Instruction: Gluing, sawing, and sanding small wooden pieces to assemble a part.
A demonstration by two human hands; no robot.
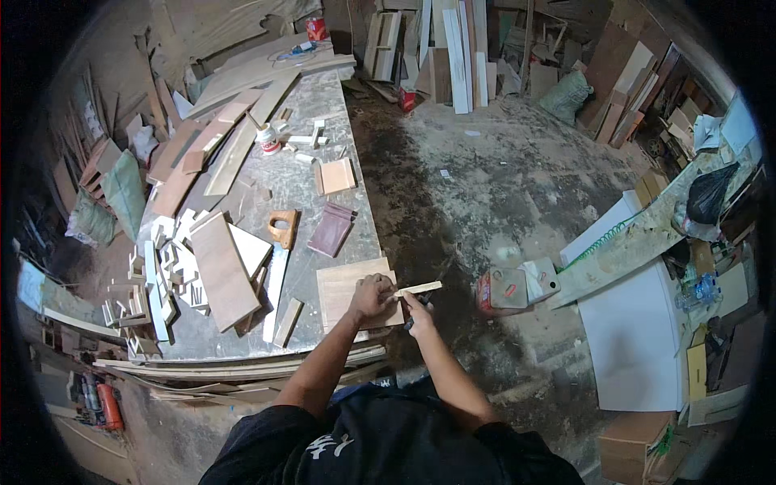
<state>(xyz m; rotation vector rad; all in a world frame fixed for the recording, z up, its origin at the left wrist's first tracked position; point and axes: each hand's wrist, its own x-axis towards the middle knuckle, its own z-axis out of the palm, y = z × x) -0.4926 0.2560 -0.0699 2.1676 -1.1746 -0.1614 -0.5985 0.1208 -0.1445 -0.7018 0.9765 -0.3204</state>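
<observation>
Head view: the left hand [373, 297] is resting, fingers curled, at the right part of a pale wooden panel [339, 293] on the near right corner of the workbench [319, 97]. A narrow wooden strip [420, 288] is running rightward from just beside the left fingertips; its left end is lying close to that hand, and its free end is sticking out beyond the bench edge, over the floor [501, 178]. Whether the left fingers are clamping the strip or only pressing near it, I cannot tell.

The right hand [418, 315] is sitting just below the strip, its fingers closing around a dark tool [409, 324] that is mostly hidden by the hand. Its thumb is reaching up to the strip's underside, nearer the left end than the free one.

To the left of the panel, a short wooden block [288, 323] is lying on the bench, and a handsaw [283, 232] with a wooden handle is pointing its blade toward the person. A maroon panel [332, 229] is lying beyond the pale one.
</observation>
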